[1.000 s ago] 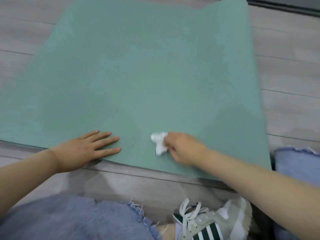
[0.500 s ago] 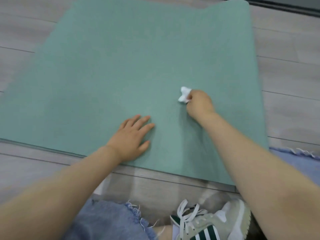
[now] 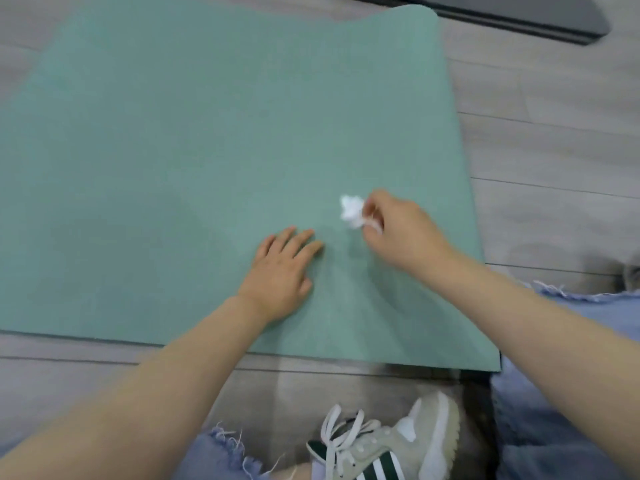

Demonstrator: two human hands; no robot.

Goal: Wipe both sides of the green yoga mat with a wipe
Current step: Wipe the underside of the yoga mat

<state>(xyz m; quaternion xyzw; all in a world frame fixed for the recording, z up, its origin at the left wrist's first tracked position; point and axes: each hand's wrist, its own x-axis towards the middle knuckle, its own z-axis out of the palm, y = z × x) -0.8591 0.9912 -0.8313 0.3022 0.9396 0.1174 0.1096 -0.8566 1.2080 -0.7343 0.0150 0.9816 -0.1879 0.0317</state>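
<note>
Right hand (image 3: pixel 398 233) pinching wipe (image 3: pixel 351 211), drawn nearer on mat (image 3: pixel 173 133), left hand (image 3: pixel 282 271) stays flat.

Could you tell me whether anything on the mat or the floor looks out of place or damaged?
Nothing stands out. The green yoga mat lies flat on the grey wooden floor, only its far end curling up slightly.

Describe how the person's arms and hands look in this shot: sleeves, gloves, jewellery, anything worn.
Both arms are bare from the bottom edge of the frame to the wrist: no sleeves show. The left hand and the right hand wear no gloves, and no watch, bracelet or ring can be seen. The fingernails look short and plain, though the picture is too soft to be sure.
</note>
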